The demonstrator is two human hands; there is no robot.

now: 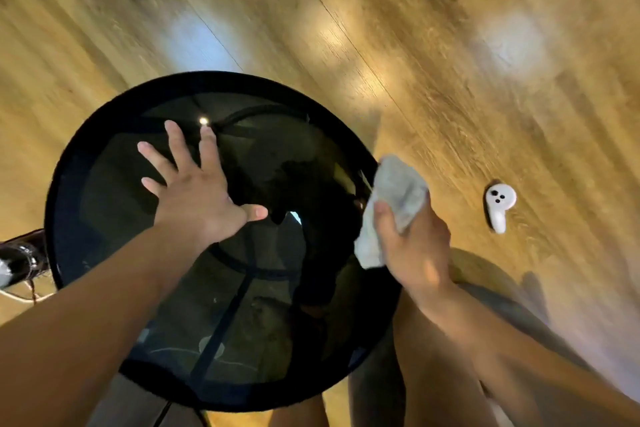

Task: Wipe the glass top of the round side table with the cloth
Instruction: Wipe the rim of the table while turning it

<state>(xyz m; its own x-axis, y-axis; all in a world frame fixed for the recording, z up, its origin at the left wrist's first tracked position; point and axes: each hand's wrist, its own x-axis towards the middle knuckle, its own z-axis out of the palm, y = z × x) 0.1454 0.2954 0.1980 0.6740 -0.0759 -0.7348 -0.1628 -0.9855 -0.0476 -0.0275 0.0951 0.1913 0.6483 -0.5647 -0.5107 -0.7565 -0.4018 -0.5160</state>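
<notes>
The round side table [69, 163] has a black rim and a dark glass top that reflects the room. Over the middle of the glass, my left hand [197, 191] is spread flat with its fingers apart and holds nothing; whether it touches the glass I cannot tell. My right hand [412, 246] is at the table's right edge, closed around a bunched grey cloth [398, 191]. The cloth hangs over the rim, at the border of the glass.
A white controller [498, 206] lies on the wooden floor to the right of the table. A shiny black shoe [20, 256] and a thin cable are at the left edge. My bare knees are close under the table's near side.
</notes>
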